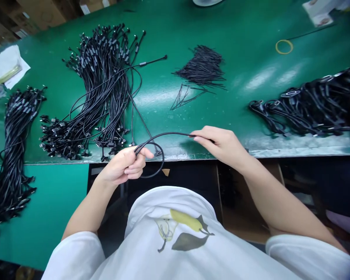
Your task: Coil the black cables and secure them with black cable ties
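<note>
A thin black cable (169,133) stretches between my two hands above the bench's front edge. My left hand (128,163) pinches it where it curls into a loop, which hangs just right of the fingers. Thumb and fingertips of my right hand (214,142) grip the cable's other stretch; the end there is hidden by the fingers. Beyond my left hand lies a large heap of black cables (105,85) with connectors at both ends. Several short black ties (202,66) form a pile past the gap between my hands.
On the right are coiled, bundled cables (317,101). Another cable bunch (17,124) hangs over the left side. A yellow ring (284,46) and white papers (11,66) lie on the green bench (239,23). Cardboard boxes (43,15) stand at the far left.
</note>
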The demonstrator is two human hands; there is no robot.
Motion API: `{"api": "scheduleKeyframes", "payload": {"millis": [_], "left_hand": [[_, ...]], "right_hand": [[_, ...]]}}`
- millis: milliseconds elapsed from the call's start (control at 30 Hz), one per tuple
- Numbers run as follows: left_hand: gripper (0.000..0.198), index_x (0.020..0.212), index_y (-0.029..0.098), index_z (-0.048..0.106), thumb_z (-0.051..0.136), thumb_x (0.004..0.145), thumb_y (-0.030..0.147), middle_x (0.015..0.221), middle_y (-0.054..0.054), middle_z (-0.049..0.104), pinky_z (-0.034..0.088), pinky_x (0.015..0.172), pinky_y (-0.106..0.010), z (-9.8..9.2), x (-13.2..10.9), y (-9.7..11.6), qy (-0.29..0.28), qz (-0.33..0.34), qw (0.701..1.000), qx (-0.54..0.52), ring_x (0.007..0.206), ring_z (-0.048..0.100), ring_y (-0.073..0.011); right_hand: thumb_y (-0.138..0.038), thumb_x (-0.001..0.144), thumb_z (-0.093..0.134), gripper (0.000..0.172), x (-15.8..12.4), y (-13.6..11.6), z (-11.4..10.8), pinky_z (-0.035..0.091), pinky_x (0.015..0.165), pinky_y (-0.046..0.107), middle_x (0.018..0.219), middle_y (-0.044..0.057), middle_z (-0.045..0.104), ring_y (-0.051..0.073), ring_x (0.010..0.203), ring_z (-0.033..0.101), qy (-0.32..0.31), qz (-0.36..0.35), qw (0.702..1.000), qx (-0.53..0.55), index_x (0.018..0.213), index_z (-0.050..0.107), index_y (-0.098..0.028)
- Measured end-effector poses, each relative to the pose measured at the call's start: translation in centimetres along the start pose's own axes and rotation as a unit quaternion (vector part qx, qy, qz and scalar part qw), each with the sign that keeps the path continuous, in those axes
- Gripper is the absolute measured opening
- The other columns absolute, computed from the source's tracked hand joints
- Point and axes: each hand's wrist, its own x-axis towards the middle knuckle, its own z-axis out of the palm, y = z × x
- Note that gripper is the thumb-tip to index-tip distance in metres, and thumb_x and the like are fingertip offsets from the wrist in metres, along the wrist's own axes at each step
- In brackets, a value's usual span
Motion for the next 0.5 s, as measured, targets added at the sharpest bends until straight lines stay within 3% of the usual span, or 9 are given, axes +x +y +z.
{"api": "scheduleKeyframes", "payload": {"millis": [100, 200, 300, 400, 500], "left_hand": [[0.025, 0.098, 0.012, 0.070, 0.066, 0.085, 0.032, 0.051, 0.009, 0.035, 0.026, 0.028, -0.011, 0.3, -0.2, 0.4, 0.015, 0.005, 1.000, -0.015, 0.032, 0.012, 0.0011], [0.024, 0.105, 0.011, 0.069, 0.061, 0.085, 0.021, 0.048, 0.010, 0.035, 0.035, 0.032, -0.012, 0.1, -0.4, 0.8, 0.061, 0.055, 0.996, -0.039, 0.029, 0.015, 0.0006], [0.027, 0.109, 0.010, 0.068, 0.051, 0.090, 0.018, 0.041, 0.013, 0.026, 0.046, 0.042, -0.013, -0.2, -0.5, 1.2, 0.111, 0.092, 0.987, -0.065, 0.028, 0.017, -0.0013], [0.031, 0.113, 0.011, 0.066, 0.040, 0.098, 0.020, 0.039, 0.014, 0.024, 0.055, 0.060, -0.017, -0.4, -0.3, 1.4, 0.158, 0.115, 0.976, -0.091, 0.027, 0.022, -0.0016], [0.031, 0.123, 0.013, 0.060, 0.047, 0.096, 0.020, 0.049, 0.011, 0.047, 0.057, 0.071, -0.019, -0.6, 0.3, 1.3, 0.190, 0.131, 0.968, -0.097, 0.037, 0.045, -0.0015]], "right_hand": [[-0.035, 0.094, 0.049, 0.027, 0.0, 0.3, 0.2, 0.050, 0.082, 0.032, 0.096, 0.005, 0.071, 0.019, 0.088, 0.066, -0.004, 0.002, 1.000, 0.002, 0.106, 0.070, -0.022], [-0.037, 0.091, 0.056, 0.030, -0.6, 0.9, 0.2, 0.050, 0.077, 0.031, 0.100, 0.006, 0.070, 0.018, 0.086, 0.065, 0.000, 0.010, 1.000, 0.002, 0.114, 0.066, -0.022], [-0.036, 0.092, 0.056, 0.028, -1.6, 2.1, -0.2, 0.048, 0.066, 0.028, 0.090, 0.004, 0.068, 0.016, 0.073, 0.062, 0.020, 0.026, 0.999, -0.013, 0.113, 0.066, -0.021], [-0.032, 0.094, 0.053, 0.024, -2.6, 2.9, -0.7, 0.047, 0.065, 0.027, 0.087, 0.005, 0.068, 0.015, 0.073, 0.062, 0.054, 0.013, 0.997, -0.058, 0.110, 0.067, -0.021], [-0.025, 0.094, 0.052, 0.021, -3.3, 1.8, -1.5, 0.045, 0.066, 0.026, 0.086, 0.005, 0.068, 0.015, 0.075, 0.063, 0.085, -0.056, 0.985, -0.137, 0.109, 0.066, -0.019]]}}
